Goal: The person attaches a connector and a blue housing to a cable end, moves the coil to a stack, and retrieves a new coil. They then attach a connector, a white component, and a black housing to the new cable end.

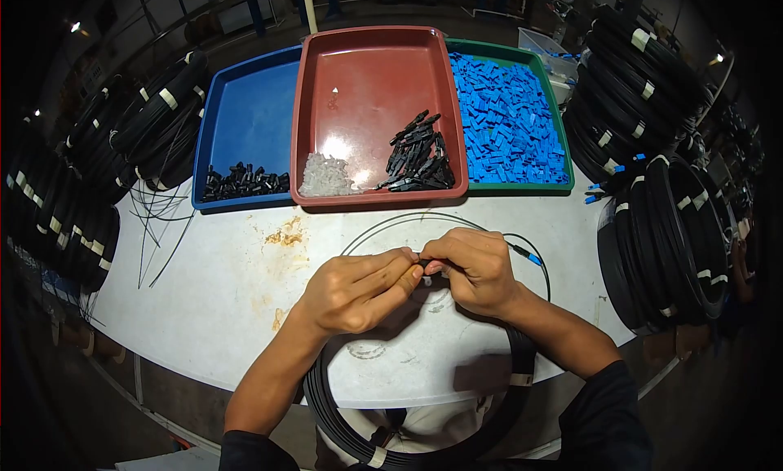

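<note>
My left hand [359, 291] and my right hand [473, 267] meet over the table, fingertips pinched together. Between them is a small black piece [425, 264], mostly hidden by the fingers; its exact kind is not visible. Beneath both hands lies a coil of black cable [326, 406], bound with pale tape and overhanging the table's front edge. One cable end with a blue connector [534, 259] rests to the right of my right hand.
Behind my hands stand a blue tray [253, 104] with black parts, a red tray [371, 79] with clear and black pieces, and a green tray [568, 177] full of blue connectors [510, 120]. Taped cable coils [665, 243] flank the white table [196, 308].
</note>
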Demonstrator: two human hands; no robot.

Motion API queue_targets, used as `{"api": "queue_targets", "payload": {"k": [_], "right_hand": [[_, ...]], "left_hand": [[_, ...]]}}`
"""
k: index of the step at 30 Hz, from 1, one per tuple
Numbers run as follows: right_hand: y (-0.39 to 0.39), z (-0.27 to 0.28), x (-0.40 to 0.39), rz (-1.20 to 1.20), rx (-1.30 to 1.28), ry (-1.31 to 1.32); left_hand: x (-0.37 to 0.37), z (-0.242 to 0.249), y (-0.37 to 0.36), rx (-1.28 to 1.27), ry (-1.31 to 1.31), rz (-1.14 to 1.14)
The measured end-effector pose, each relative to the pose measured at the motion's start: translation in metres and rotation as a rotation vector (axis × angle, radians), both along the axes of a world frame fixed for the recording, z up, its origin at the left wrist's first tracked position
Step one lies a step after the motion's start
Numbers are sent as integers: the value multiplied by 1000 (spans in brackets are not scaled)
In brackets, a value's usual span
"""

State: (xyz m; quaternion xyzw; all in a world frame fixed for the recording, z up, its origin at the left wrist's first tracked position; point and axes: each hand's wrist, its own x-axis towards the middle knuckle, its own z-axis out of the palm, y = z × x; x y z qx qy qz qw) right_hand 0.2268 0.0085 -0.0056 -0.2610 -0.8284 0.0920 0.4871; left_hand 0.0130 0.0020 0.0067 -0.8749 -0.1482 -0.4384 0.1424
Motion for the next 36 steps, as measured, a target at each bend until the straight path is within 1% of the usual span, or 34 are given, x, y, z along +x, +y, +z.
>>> {"api": "queue_targets", "payload": {"k": [1, 3, 4, 6, 7, 9, 10, 12, 15, 16, 18, 20, 21, 22, 23, 24, 25, 26, 27, 28, 30, 31, 32, 33, 34, 36], "right_hand": [[-1, 0, -1, 5, -2, 18], [-1, 1, -1, 12, -5, 32], [-1, 1, 0, 13, 25, 8], [-1, 1, 0, 13, 55, -13], [0, 1, 1, 9, 86, -36], [-1, 2, 1, 3, 117, -60], [-2, 5, 2, -15, 156, -92], [-4, 7, 2, -31, 195, -124], [-6, 10, 3, -68, 247, -162], [-6, 12, 2, -67, 272, -138], [-5, 11, -1, -67, 297, -113], [-2, 2, -3, 17, 252, 20], [-2, 0, -3, 17, 253, 20], [-2, -1, -3, 55, 183, 61], [-3, -2, -3, 92, 113, 103], [-4, -1, -2, 90, 112, 102], [-6, 0, -1, 96, 44, 79], [-8, 2, 0, 102, -26, 55], [-8, 3, 0, 100, -27, 54], [-8, 4, -1, 94, -77, 57], [-8, 4, -1, 84, -128, 62], [-8, 4, -1, 99, -180, 78], [-7, 4, -1, 113, -233, 93], [-7, 3, -1, 112, -233, 94], [-6, 2, -1, 125, -263, 111], [-6, 3, -1, 138, -293, 127]], "left_hand": [[-1, -1, 1, 1, -1, 1], [-2, -4, 3, -123, -102, -44], [-2, -6, 3, -124, -104, -42], [-4, -8, 3, -309, -146, -88], [-5, -7, 2, -309, -145, -88], [-4, -4, 1, -467, -212, -98], [-4, -5, 0, -468, -212, -99], [-4, -6, -2, -585, -273, -78], [-2, -9, -2, -634, -313, -81], [-2, -8, -3, -634, -312, -81], [-2, -7, -4, -719, -327, -83], [-1, -7, -4, -739, -343, -99], [-1, -7, -3, -759, -359, -116], [0, -8, -2, -759, -358, -116], [0, -9, -1, -691, -327, -129], [1, -9, 0, -623, -297, -141], [0, -9, 0, -624, -297, -143], [-1, -7, -1, -615, -225, -128], [-2, -5, -2, -605, -153, -113], [-3, -4, -2, -607, -154, -115], [-3, -2, -2, -399, -46, -68], [-3, -2, -1, -399, -45, -68], [-3, -2, 0, -179, 46, -33], [-3, -2, 1, 40, 136, 1], [-3, -4, 3, 112, 140, -2], [-4, -6, 3, 110, 124, -15]]}}
